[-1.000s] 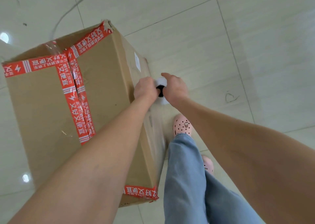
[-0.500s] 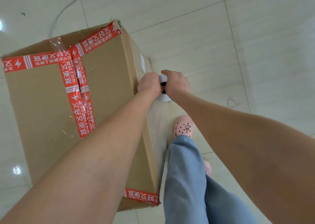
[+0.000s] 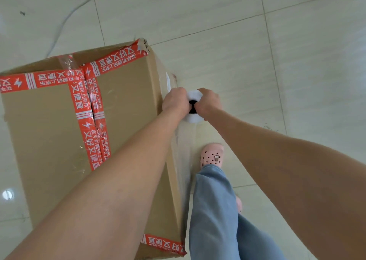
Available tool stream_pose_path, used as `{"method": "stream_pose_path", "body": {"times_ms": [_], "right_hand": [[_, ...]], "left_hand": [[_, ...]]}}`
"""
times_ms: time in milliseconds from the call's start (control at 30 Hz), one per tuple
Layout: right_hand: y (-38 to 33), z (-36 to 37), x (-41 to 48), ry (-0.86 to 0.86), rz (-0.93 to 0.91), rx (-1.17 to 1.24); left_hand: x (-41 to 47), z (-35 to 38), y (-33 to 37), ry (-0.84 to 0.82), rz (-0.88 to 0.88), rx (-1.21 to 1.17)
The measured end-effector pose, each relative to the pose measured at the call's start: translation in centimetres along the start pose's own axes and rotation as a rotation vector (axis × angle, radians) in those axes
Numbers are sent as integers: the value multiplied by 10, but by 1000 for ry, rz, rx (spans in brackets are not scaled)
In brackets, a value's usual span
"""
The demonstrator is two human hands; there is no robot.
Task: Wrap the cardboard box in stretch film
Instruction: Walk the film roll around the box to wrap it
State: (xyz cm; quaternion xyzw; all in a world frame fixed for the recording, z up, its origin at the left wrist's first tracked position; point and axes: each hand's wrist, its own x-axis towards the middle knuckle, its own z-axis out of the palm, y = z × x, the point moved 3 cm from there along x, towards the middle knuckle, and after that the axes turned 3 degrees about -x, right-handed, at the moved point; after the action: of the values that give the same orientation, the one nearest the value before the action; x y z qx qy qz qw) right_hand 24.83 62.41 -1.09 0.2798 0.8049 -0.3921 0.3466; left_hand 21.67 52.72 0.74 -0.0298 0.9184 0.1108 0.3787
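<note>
A large cardboard box [image 3: 49, 141] sealed with red printed tape stands on the tiled floor at the left. Beside its right wall, a white roll of stretch film [image 3: 194, 96] with a dark core is held upright. My left hand [image 3: 175, 102] grips the roll from the box side, and my right hand [image 3: 209, 102] grips it from the other side. A sheet of clear film [image 3: 184, 160] runs from the roll back along the box's right wall toward me.
My legs in blue jeans [image 3: 213, 210] and a pink clog [image 3: 212, 155] stand right of the box, close to its wall. A grey cable [image 3: 83, 4] lies on the floor beyond the box. Pale tiles [image 3: 297, 61] spread to the right.
Both hands have carried the roll a little farther along the box's right wall, away from me, and the film sheet behind it has grown longer. My view has shifted forward.
</note>
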Motion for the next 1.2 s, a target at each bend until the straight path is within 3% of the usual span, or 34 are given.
{"method": "stream_pose_path", "body": {"times_ms": [167,267,433,600,800,900,1000,1067,1200], "right_hand": [[-23,-13,8,51,-103,-211],[-32,-17,15,105,-154,-193],[-22,-13,19,-44,137,112],[-34,-18,27,-25,16,22],[-65,-32,35,-32,-149,-386],[-76,-36,38,41,-226,-359],[-71,-37,47,34,20,-81],[-65,-35,46,-56,188,51],[-73,-33,51,-75,107,-21]], "left_hand": [[8,-13,1,29,-67,-71],[14,-25,2,47,-69,-79],[23,-34,10,6,-15,-12],[30,-42,16,-41,67,-9],[40,-49,11,33,24,-42],[45,-57,12,54,-8,-43],[49,-72,17,80,-20,-3],[52,-78,18,56,-7,20],[59,-80,14,17,36,0]]}}
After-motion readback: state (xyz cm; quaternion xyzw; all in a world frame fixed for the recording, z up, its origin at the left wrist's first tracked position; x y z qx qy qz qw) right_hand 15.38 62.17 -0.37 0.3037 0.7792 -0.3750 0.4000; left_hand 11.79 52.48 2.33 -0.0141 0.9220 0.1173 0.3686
